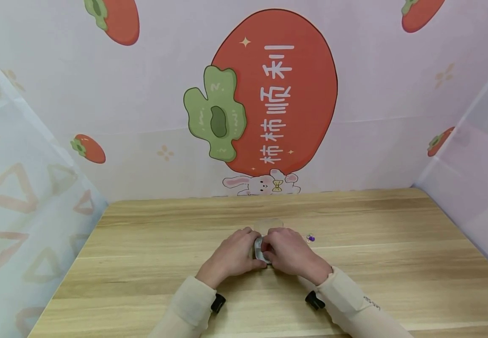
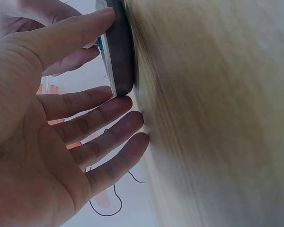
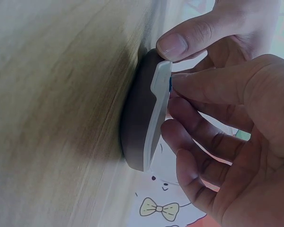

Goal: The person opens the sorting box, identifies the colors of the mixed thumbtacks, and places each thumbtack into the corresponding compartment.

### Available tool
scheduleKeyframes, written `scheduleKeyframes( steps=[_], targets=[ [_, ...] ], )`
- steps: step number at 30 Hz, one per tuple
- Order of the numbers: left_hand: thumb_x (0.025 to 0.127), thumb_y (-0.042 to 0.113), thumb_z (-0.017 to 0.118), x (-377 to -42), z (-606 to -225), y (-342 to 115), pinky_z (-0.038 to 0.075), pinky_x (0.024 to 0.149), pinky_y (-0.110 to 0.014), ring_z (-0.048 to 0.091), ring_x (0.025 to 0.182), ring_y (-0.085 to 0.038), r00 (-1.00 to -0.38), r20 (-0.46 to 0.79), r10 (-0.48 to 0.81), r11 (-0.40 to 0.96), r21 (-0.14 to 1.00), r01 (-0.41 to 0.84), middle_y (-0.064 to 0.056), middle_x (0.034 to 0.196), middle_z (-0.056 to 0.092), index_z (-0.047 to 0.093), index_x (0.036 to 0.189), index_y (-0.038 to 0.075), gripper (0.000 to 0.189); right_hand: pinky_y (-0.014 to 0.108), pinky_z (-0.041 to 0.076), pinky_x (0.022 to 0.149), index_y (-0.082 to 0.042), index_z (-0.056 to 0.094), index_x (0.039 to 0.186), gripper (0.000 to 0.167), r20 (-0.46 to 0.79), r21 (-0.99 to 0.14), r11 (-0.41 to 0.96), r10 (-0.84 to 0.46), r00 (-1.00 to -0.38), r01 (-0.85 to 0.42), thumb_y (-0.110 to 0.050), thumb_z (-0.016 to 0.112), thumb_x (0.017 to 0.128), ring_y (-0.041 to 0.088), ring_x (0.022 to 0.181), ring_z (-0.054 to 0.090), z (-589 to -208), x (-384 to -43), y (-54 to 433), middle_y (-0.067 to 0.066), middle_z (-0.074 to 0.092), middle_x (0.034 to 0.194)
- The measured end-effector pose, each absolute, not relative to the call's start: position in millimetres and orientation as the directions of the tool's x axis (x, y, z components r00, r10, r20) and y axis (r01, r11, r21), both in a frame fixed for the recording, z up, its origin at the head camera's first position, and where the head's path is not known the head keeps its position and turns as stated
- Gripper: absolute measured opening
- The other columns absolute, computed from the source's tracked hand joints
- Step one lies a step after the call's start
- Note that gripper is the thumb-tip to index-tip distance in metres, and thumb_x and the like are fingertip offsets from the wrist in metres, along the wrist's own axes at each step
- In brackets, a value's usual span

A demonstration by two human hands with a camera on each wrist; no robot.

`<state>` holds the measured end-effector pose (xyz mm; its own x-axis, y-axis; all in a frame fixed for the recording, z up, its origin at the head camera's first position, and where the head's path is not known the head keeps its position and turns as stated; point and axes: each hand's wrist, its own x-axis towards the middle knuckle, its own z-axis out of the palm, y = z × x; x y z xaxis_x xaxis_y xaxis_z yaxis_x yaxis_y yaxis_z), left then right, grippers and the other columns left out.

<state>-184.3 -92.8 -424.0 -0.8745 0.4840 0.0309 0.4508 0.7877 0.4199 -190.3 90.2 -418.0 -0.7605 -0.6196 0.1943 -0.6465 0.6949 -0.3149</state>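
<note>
While left hand point(image 1: 236, 252) grips dark white-rimmed case point(image 3: 136, 120), right hand point(image 1: 289, 251) fingers pinch small blue piece point(image 3: 170, 84), red wall print point(image 1: 307, 103) reads 柿柿顺利, sleeve lettering point(image 1: 372, 303) unreadable.

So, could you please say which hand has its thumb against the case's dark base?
The left hand; the right hand instead reaches over the pale-rimmed case.
</note>
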Motion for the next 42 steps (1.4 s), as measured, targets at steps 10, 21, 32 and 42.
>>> scheduleKeyframes(
  steps=[10, 21, 32, 42],
  targets=[
    [0.081, 0.036, 0.087, -184.2, -424.1, -92.9, 0.051, 0.086, -0.035, 0.056, 0.093, -0.015, -0.874, 0.033, 0.486, 0.784, 0.424, 0.452, -0.002, 0.106, 0.062, 0.067, 0.117, 0.007, 0.051, 0.031, 0.047, 0.066, -0.015, 0.073, 0.080, 0.011, 0.187, -0.324, 0.695, -0.617, -0.764, -0.641, -0.008, 0.080, 0.085, 0.010, 0.070, 0.054, -417.3, -189.6, 90.0, -0.008, 0.059, 0.078],
    [0.081, 0.037, 0.087, -184.2, -424.5, -92.4, 0.051, 0.085, -0.035, 0.055, 0.093, -0.014, -0.879, 0.020, 0.476, 0.791, 0.426, 0.438, 0.000, 0.107, 0.061, 0.067, 0.120, 0.009, 0.052, 0.031, 0.047, 0.066, -0.015, 0.073, 0.080, 0.010, 0.180, -0.332, 0.698, -0.613, -0.769, -0.635, -0.009, 0.081, 0.084, 0.010, 0.071, 0.054, -417.6, -190.0, 90.0, -0.008, 0.059, 0.078],
    [0.081, 0.038, 0.087, -184.4, -423.4, -92.3, 0.051, 0.085, -0.034, 0.054, 0.091, -0.014, -0.878, 0.022, 0.478, 0.791, 0.424, 0.442, 0.000, 0.106, 0.061, 0.067, 0.118, 0.009, 0.051, 0.031, 0.048, 0.065, -0.014, 0.073, 0.081, 0.010, 0.188, -0.332, 0.695, -0.614, -0.767, -0.637, -0.008, 0.081, 0.084, 0.010, 0.071, 0.055, -416.7, -190.2, 91.6, -0.007, 0.060, 0.079],
    [0.081, 0.037, 0.087, -183.7, -423.6, -91.5, 0.051, 0.085, -0.035, 0.055, 0.092, -0.015, -0.882, 0.019, 0.471, 0.795, 0.424, 0.434, -0.001, 0.108, 0.061, 0.066, 0.121, 0.007, 0.054, 0.031, 0.049, 0.066, -0.012, 0.074, 0.082, 0.008, 0.199, -0.335, 0.699, -0.604, -0.772, -0.633, -0.008, 0.081, 0.083, 0.012, 0.073, 0.057, -416.6, -189.7, 93.6, -0.006, 0.061, 0.081]
  ],
)
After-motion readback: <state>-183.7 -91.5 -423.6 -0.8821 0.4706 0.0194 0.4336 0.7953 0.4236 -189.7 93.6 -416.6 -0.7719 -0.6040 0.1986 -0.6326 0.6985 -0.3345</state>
